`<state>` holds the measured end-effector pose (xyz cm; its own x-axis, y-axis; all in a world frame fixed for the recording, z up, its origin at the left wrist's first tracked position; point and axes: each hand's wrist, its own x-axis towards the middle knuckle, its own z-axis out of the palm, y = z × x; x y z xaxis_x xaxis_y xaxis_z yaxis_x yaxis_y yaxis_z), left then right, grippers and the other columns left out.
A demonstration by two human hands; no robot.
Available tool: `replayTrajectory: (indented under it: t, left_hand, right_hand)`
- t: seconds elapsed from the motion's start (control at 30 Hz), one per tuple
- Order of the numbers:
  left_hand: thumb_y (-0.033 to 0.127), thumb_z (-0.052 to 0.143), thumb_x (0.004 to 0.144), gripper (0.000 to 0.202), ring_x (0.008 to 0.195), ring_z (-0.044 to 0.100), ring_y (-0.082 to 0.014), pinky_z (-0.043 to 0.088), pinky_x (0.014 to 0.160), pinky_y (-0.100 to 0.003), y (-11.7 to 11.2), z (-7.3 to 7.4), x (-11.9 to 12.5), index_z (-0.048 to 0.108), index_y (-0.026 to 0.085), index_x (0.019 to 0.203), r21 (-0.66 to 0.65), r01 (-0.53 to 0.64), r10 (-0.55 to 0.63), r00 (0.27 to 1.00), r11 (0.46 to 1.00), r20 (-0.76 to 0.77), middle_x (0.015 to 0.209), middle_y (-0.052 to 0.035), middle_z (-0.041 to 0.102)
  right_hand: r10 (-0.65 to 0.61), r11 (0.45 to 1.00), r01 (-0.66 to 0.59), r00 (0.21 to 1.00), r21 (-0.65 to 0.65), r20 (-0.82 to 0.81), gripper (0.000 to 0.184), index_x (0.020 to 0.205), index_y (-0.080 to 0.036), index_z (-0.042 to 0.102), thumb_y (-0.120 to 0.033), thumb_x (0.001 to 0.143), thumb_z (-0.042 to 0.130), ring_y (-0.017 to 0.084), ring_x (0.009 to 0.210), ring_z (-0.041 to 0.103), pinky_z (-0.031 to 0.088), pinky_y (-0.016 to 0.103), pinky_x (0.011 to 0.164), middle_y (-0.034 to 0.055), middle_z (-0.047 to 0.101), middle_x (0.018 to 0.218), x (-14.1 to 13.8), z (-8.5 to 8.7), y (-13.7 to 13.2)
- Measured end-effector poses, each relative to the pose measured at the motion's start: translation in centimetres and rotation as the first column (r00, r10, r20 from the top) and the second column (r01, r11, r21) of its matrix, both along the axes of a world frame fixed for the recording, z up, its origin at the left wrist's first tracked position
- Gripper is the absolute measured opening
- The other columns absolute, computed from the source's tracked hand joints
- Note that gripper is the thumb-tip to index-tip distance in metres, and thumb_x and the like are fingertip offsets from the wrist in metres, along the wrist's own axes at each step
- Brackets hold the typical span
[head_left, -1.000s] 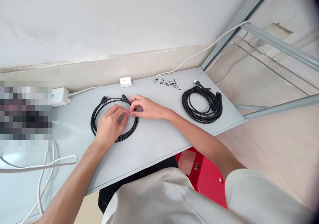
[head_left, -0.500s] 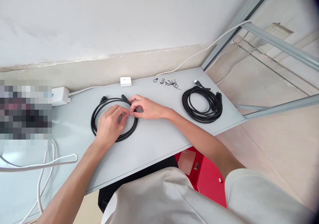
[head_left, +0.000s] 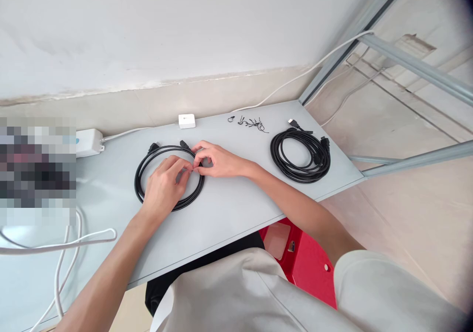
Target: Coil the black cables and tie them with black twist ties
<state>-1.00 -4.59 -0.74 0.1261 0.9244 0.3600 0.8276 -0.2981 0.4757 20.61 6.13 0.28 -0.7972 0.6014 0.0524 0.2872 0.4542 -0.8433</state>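
Two plugs [head_left: 184, 145] point wallward | cable coil [head_left: 137, 177] flat on table [head_left: 229, 209] | left hand [head_left: 162, 186], right hand [head_left: 218, 159] pinch its right rim

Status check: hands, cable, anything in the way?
Left hand and right hand both pinching the right edge of the black cable coil. Coil flat on the grey table. Second coil and loose ties lie apart, right side.

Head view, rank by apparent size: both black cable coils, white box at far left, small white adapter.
1. Centre cable coil and right cable coil: alike, unranked.
2. White box.
3. White adapter.
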Motion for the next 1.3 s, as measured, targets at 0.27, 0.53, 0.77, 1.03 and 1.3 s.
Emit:
replayTrajectory:
  t: [0.27, 0.53, 0.77, 1.03, 1.3]
  left_hand:
    - [0.018, 0.062, 0.099, 0.022, 0.098, 0.073, -0.0231, 0.046, 0.062, -0.033, 0.0, -0.1, -0.1, 0.082, 0.025, 0.094, 0.069, -0.036, 0.037, 0.999, 0.997, -0.003, 0.11, -0.006, 0.078]
    - [0.031, 0.073, 0.099, 0.009, 0.104, 0.073, -0.0268, 0.057, 0.087, -0.041, 0.1, -0.4, -0.1, 0.078, 0.024, 0.101, -0.004, -0.009, 0.01, 0.998, 1.0, 0.058, 0.114, -0.0062, 0.077]
    - [0.026, 0.066, 0.103, 0.007, 0.105, 0.071, -0.0261, 0.057, 0.096, -0.044, 0.5, -0.4, -0.2, 0.073, 0.024, 0.102, -0.015, 0.072, -0.07, 0.989, 0.997, 0.127, 0.113, -0.0077, 0.074]
    - [0.022, 0.063, 0.104, 0.009, 0.104, 0.071, -0.026, 0.057, 0.098, -0.046, 0.2, 0.5, -0.1, 0.071, 0.024, 0.101, 0.112, 0.095, -0.102, 0.993, 0.989, 0.053, 0.111, -0.0086, 0.073]
    - [0.024, 0.065, 0.105, 0.011, 0.105, 0.07, -0.027, 0.057, 0.098, -0.046, 0.0, 0.4, -0.2, 0.076, 0.025, 0.102, 0.139, 0.07, -0.076, 0.996, 0.988, 0.038, 0.113, -0.0085, 0.073]
  right_hand:
    - [0.005, 1.0, -0.005, 1.0, 0.01, -0.019, 0.01, 0.1, -0.02, 0.083, -0.024, 0.099, 0.074, 0.02, 0.11, 0.068, 0.055, 0.04, 0.103, 0.0114, 0.06, 0.144, 0.0, -0.2, 0.1]
    - [0.001, 1.0, -0.001, 1.0, 0.016, -0.001, 0.011, 0.099, -0.019, 0.081, -0.026, 0.101, 0.072, 0.018, 0.102, 0.067, 0.055, 0.041, 0.103, 0.0113, 0.06, 0.143, 0.0, 0.2, 0.0]
    - [0.02, 0.997, -0.023, 0.999, 0.078, 0.043, 0.014, 0.108, -0.021, 0.078, -0.025, 0.105, 0.065, 0.017, 0.095, 0.066, 0.056, 0.041, 0.099, 0.0114, 0.057, 0.144, 0.0, 0.2, -0.3]
    - [0.056, 0.998, -0.057, 0.994, 0.012, 0.096, 0.02, 0.101, -0.019, 0.071, -0.031, 0.11, 0.059, 0.017, 0.091, 0.067, 0.054, 0.046, 0.107, 0.0135, 0.05, 0.151, 0.2, 0.9, -0.6]
    - [0.048, 0.999, -0.047, 0.997, -0.026, 0.059, 0.015, 0.105, -0.02, 0.068, -0.033, 0.11, 0.062, 0.019, 0.1, 0.065, 0.052, 0.043, 0.11, 0.0118, 0.051, 0.149, 0.2, 0.8, -0.4]
